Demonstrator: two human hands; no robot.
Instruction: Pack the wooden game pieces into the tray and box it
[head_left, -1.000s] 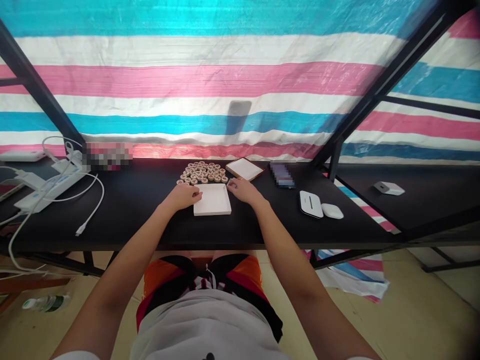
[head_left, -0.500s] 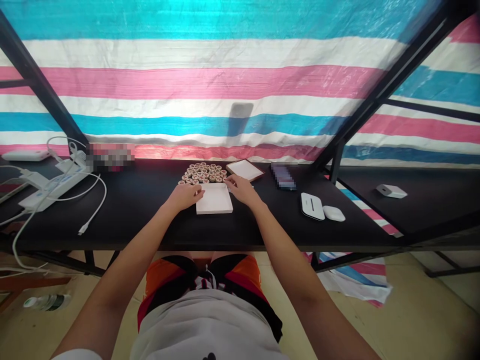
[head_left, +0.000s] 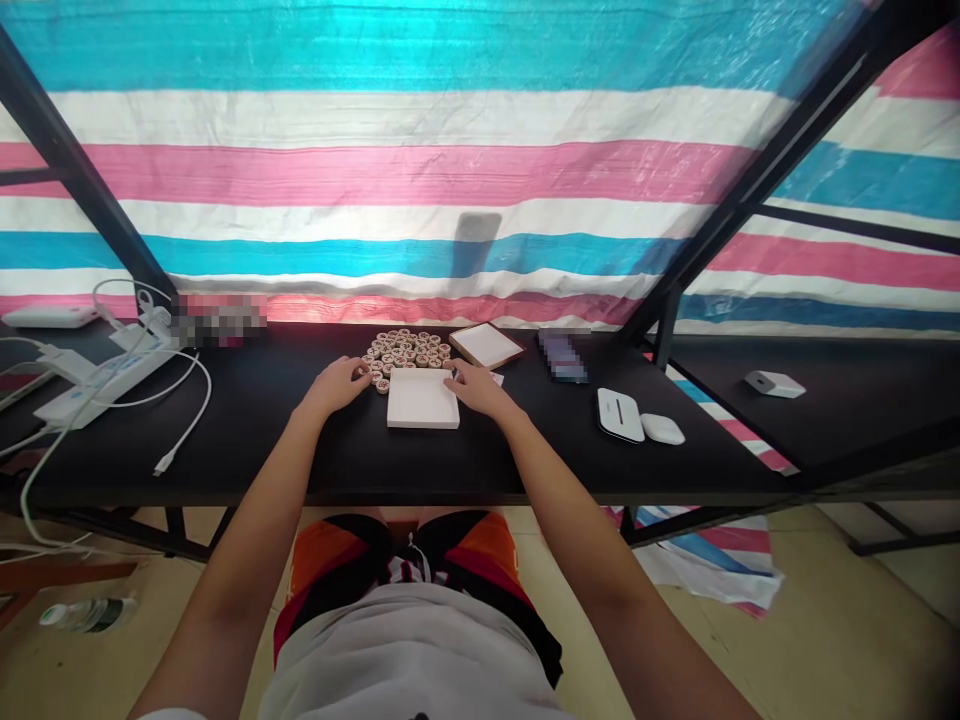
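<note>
Many round pieces [head_left: 407,350] — at left fingers [head_left: 359,366].

2 hands [head_left: 334,386] [head_left: 482,389] flank a shallow white box [head_left: 423,402].

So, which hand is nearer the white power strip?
Left: the left hand is right of the power strip, by round pieces; the right hand is farther right, at the tray.

No text is legible, even on the round pieces [head_left: 409,354].
</note>
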